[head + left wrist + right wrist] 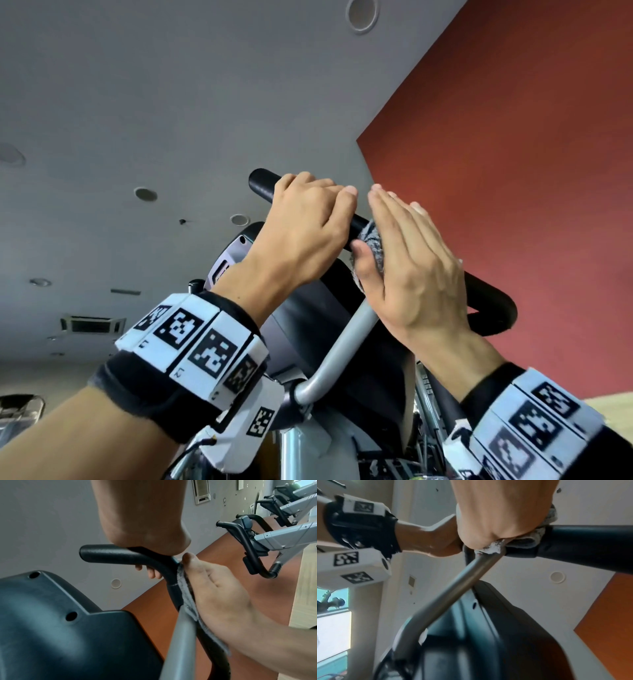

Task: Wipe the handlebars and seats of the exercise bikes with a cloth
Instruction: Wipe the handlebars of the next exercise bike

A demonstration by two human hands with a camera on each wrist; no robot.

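Head view: left hand grips the black handlebar; beside it, right hand, fingers straight, presses grey cloth against the bar.

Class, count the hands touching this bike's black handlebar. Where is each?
2. The left hand grips the handlebar near its end; the right hand presses a cloth against it beside the left.

Left hand on handlebar end; cloth just right, under right hand.

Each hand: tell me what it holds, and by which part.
Left hand grips the black handlebar near its end. Right hand, fingers straight, presses the grey cloth against the bar with its palm.
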